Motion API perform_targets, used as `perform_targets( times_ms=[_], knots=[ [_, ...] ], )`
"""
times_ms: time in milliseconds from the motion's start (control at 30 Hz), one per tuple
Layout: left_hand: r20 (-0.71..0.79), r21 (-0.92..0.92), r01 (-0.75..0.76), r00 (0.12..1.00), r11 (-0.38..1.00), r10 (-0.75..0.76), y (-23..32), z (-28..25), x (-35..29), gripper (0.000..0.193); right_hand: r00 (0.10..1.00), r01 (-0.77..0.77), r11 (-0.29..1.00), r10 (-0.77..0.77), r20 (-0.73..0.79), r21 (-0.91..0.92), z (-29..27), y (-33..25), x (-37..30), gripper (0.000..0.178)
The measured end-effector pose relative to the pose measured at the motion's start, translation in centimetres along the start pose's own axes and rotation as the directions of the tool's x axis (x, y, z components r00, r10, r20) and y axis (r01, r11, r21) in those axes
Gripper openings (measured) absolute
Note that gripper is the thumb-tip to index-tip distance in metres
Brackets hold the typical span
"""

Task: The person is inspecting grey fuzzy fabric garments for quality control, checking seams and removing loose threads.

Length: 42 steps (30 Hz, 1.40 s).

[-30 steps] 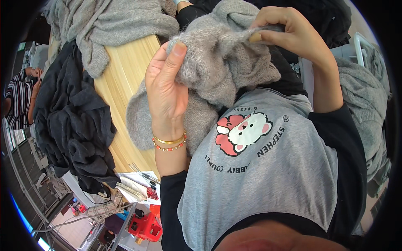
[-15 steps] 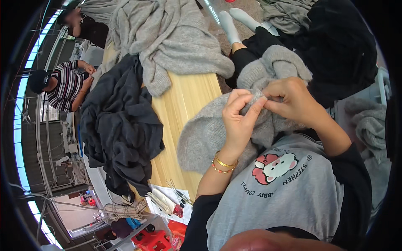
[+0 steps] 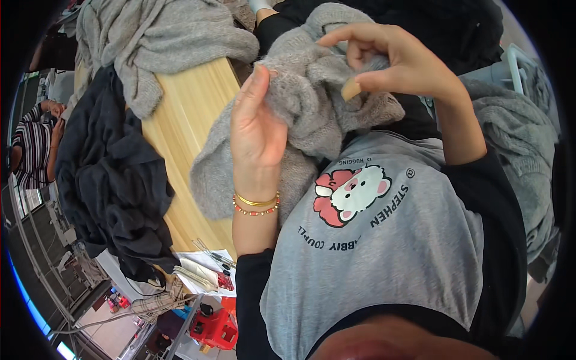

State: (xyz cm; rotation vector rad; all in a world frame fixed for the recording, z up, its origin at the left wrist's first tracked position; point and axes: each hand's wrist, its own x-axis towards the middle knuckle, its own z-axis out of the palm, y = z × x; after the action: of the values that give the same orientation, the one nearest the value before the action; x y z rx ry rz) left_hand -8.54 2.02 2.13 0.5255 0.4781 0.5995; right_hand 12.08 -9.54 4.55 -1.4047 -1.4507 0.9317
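Observation:
A fuzzy grey knit garment (image 3: pixel 306 96) lies bunched over my lap and the edge of the wooden table (image 3: pixel 192 102). My left hand (image 3: pixel 258 126) is at its left side, palm turned up. The thumb points upward by the knit edge, and the cloth lies over the other fingers, hiding most of them; the hand appears to hold the garment. Above the bunched knit, my right hand (image 3: pixel 408 66) is open, with thumb and forefinger spread apart and the other fingers loosely curled. Its thumb tip looks yellowish. No thread or tool can be made out in it.
Dark cloth (image 3: pixel 114 168) and another grey knit (image 3: pixel 174 42) lie on the table. Thin tools (image 3: pixel 213 255) rest on white paper (image 3: pixel 228 291). A red stool (image 3: pixel 213 329) stands lower left. More knitwear (image 3: pixel 516 156) hangs by a pale bin (image 3: pixel 516 66). A person in stripes (image 3: pixel 36 144) works far left.
My hands have parted from their pinch on the knit. The right hand has lifted and spread its fingers; the left has turned palm up. The view has shifted, moving the scene left.

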Motion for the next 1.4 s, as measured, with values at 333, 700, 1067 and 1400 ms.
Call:
perform_targets(
  times_ms=[333,700,1067,1400],
  knots=[
    [0.043,0.181,-0.118,0.993,0.976,0.112,-0.7,-0.1,-0.1,0.015,0.987,0.145,0.872,-0.159,0.010,-0.468,-2.4,-1.4,-1.9,0.021],
    [0.056,0.170,-0.137,0.990,0.976,0.129,-0.4,-0.2,-0.4,0.016,0.941,0.196,0.841,-0.305,-0.143,-0.505,-2.6,-2.1,-1.0,0.018],
    [0.043,0.274,-0.221,0.975,0.936,0.218,-0.5,-0.2,-0.2,0.015,0.952,-0.085,0.936,-0.024,-0.304,-0.341,-2.8,-0.8,-1.7,0.016],
    [0.186,0.320,-0.308,0.948,0.896,0.259,-0.5,0.6,-1.3,0.014,0.613,0.566,0.487,-0.788,-0.055,-0.665,4.2,-0.1,0.9,0.023]
  ],
)
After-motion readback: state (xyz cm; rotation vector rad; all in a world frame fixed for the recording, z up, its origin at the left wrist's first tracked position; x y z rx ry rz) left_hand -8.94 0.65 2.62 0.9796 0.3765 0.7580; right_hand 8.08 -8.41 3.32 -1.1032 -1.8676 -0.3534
